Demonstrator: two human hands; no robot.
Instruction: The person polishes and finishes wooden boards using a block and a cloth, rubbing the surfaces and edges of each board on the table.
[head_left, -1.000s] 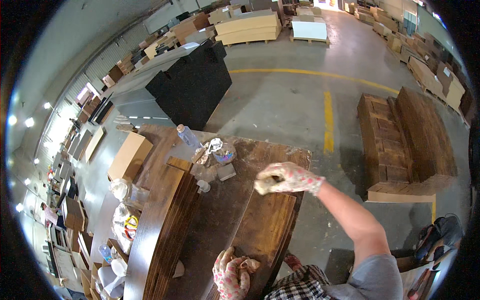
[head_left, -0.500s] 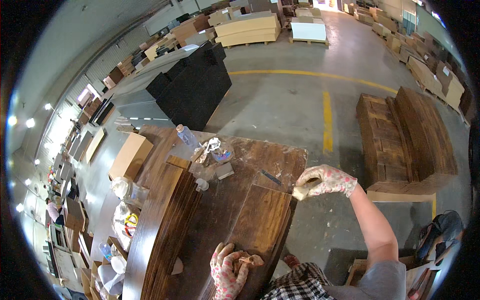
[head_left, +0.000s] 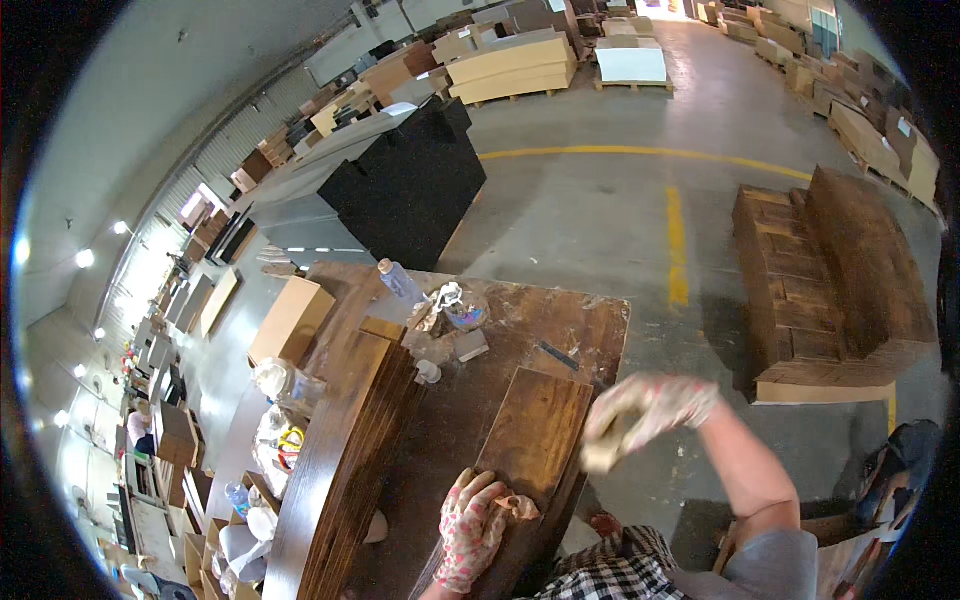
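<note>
My left hand [head_left: 468,535], in a white glove with pink dots, rests on a dark brown wood-grain board [head_left: 540,425]. Its fingers are closed round a crumpled tan cloth [head_left: 519,507], which touches the board. My right hand [head_left: 645,412], in a similar glove, is at the board's right long edge, smeared by motion. Its fingers are curled in a pinch; what they hold, if anything, cannot be made out. Beyond the board a dark flat strip [head_left: 558,355] and a small grey-brown block [head_left: 470,346] lie on the worn brown table [head_left: 590,310].
Left of the board stands a stack of brown panels [head_left: 335,450]. A clear bottle [head_left: 400,282], a cut-open plastic container [head_left: 466,315] and a small white cup [head_left: 428,372] are at the table's far side. Stacked brown panels [head_left: 790,290] stand on the floor at right.
My right hand has moved down along the board's edge, toward me. My left hand keeps its place on the board with the cloth. The whole view has shifted slightly.
</note>
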